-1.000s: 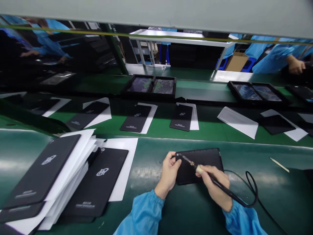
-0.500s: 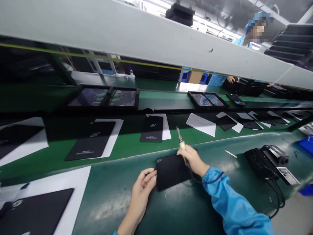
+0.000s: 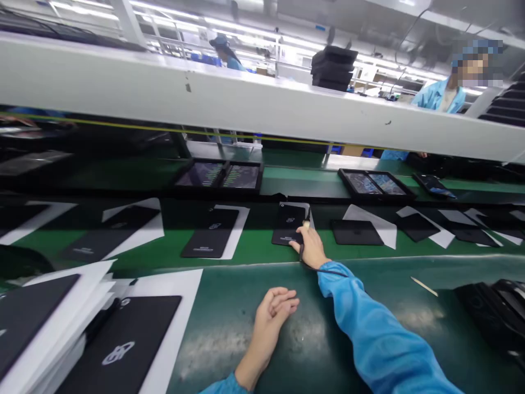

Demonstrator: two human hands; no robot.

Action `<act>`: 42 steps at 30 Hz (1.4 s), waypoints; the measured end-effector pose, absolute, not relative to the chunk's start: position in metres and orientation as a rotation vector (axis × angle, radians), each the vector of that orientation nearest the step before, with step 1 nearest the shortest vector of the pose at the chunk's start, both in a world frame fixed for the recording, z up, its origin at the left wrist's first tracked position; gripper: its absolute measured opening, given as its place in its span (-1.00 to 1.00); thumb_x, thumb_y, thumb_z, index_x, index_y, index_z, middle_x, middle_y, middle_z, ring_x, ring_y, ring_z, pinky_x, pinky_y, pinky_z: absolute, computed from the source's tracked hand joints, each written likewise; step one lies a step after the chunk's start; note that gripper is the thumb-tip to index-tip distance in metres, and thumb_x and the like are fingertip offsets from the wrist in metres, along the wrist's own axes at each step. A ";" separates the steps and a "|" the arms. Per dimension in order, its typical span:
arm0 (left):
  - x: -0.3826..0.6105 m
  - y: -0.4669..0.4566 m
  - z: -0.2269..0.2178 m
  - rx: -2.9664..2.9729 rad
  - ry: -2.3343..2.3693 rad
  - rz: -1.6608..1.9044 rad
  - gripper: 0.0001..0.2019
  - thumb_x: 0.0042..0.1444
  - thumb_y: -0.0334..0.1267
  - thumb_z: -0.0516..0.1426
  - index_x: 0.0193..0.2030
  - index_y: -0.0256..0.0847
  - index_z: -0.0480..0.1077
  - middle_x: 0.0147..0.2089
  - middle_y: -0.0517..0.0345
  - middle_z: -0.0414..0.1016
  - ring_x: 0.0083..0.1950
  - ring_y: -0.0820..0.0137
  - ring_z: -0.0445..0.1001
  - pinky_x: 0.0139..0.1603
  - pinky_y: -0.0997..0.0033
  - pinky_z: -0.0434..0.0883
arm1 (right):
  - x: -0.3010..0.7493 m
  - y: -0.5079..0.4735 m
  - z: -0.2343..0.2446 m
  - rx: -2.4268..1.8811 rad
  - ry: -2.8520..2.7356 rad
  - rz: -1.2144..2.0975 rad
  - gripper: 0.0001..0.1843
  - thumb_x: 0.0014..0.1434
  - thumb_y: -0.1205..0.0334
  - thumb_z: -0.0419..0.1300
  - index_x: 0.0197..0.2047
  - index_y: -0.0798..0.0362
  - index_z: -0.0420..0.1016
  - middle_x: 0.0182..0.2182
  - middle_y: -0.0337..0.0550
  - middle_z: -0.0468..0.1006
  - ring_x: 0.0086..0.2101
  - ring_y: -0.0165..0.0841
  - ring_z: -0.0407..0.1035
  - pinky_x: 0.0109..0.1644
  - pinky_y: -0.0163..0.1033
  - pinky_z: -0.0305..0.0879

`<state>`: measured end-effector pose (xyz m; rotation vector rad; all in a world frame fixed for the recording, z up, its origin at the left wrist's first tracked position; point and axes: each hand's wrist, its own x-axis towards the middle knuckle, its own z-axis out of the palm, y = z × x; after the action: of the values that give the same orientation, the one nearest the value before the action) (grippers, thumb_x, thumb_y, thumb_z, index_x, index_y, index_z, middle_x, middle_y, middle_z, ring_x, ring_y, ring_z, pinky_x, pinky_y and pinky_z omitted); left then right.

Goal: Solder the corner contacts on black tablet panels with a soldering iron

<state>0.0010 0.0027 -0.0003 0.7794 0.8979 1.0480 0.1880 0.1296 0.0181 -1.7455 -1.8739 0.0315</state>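
My right hand [image 3: 312,247] holds a soldering iron [image 3: 306,224], its cable trailing back over the blue sleeve. The same hand reaches over the green strip, with fingers at the lower right edge of a black tablet [image 3: 287,227] marked with a pale logo. Whether those fingers grip the tablet I cannot tell. My left hand [image 3: 275,314] hovers above the near bench, fingers loosely bent and holding nothing. Just right of my right hand, another black tablet [image 3: 356,232] lies partly on a white sheet [image 3: 385,232].
More black tablets on white sheets line the green strip [image 3: 254,257]. At near left are a stack of white sheets [image 3: 77,306] and a large black tablet [image 3: 143,328]. Black equipment [image 3: 492,312] and a thin stick [image 3: 424,286] lie right. A white shelf beam [image 3: 254,104] crosses above.
The tablet formerly between my hands now lies on the white sheet on the green strip. My right hand has moved forward to another tablet; my left hand is free of any tablet. The view has shifted.
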 end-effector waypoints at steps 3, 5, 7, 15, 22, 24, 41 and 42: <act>-0.001 0.004 -0.004 0.782 0.886 1.017 -0.59 -0.07 -0.06 0.40 -0.16 -0.22 0.43 -0.05 -0.19 0.62 -0.09 0.14 0.63 -0.01 0.16 0.52 | 0.149 0.147 0.010 -1.841 -1.853 0.073 -0.58 0.22 -0.08 0.21 -0.01 0.02 0.33 0.16 0.17 0.38 0.27 0.10 0.09 0.23 0.34 0.03; -0.002 0.005 -0.005 0.776 0.890 1.009 -0.58 -0.08 -0.05 0.40 -0.17 -0.22 0.44 -0.06 -0.19 0.62 -0.10 0.13 0.63 -0.01 0.16 0.52 | 0.134 0.157 0.008 -1.910 -1.828 0.090 -0.51 0.19 -0.14 0.23 -0.02 0.06 0.32 0.20 0.28 0.33 0.31 0.20 -0.02 0.21 0.44 -0.07; -0.002 0.005 -0.005 0.764 0.898 1.015 -0.58 -0.08 -0.04 0.40 -0.17 -0.22 0.44 -0.06 -0.18 0.63 -0.10 0.14 0.63 -0.01 0.16 0.51 | 0.126 0.162 0.008 -1.972 -1.801 0.095 -0.51 0.18 -0.13 0.24 -0.04 0.10 0.32 0.21 0.38 0.29 0.29 0.24 -0.01 0.18 0.47 -0.10; -0.004 0.007 -0.005 0.793 0.928 1.033 -0.58 -0.08 -0.02 0.37 -0.17 -0.23 0.44 -0.09 -0.16 0.64 -0.10 0.12 0.63 0.00 0.14 0.52 | 0.145 0.139 0.017 -1.982 -1.747 0.002 -0.75 0.19 0.13 0.19 -0.08 0.02 0.35 -0.10 0.05 0.53 -0.03 -0.09 0.38 -0.01 -0.05 0.27; -0.006 0.010 -0.006 0.821 0.916 1.071 -0.59 -0.06 -0.05 0.36 -0.16 -0.24 0.43 -0.13 -0.16 0.65 -0.10 0.14 0.63 -0.03 0.19 0.52 | 0.241 0.123 0.051 -1.884 -1.468 -0.148 -0.78 0.23 0.33 -0.05 -0.12 0.08 0.37 -0.40 -0.14 0.51 -0.41 -0.31 0.42 -0.27 -0.27 0.23; -0.006 0.012 -0.008 0.824 0.919 1.097 -0.58 -0.06 -0.04 0.36 -0.15 -0.24 0.42 -0.13 -0.17 0.65 -0.11 0.13 0.63 -0.04 0.17 0.53 | 0.267 0.114 0.065 -1.826 -1.388 -0.176 -0.77 0.23 0.33 -0.07 -0.13 0.09 0.36 -0.44 -0.17 0.48 -0.43 -0.32 0.41 -0.27 -0.27 0.24; -0.005 0.005 0.005 0.722 0.879 1.106 -0.61 0.01 -0.14 0.32 -0.05 -0.19 0.36 -0.25 0.06 0.65 -0.16 0.21 0.62 -0.15 0.31 0.50 | 0.256 -0.012 0.038 -1.391 -1.694 0.051 -0.72 0.32 0.22 0.12 0.05 0.03 0.50 -0.05 -0.01 0.62 -0.07 -0.21 0.54 0.10 -0.07 0.43; -0.004 0.005 0.004 0.714 0.873 1.099 -0.59 0.02 -0.16 0.31 -0.03 -0.17 0.33 -0.28 0.09 0.64 -0.20 0.23 0.62 -0.18 0.33 0.49 | 0.256 -0.015 0.043 -1.344 -1.720 0.026 -0.67 0.33 0.24 0.12 0.13 0.03 0.47 -0.10 -0.04 0.64 -0.13 -0.24 0.56 0.05 -0.11 0.46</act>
<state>-0.0041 0.0046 0.0041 0.7138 0.8730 1.0989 0.2563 -0.0149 0.0425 -1.3437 -1.7201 0.0255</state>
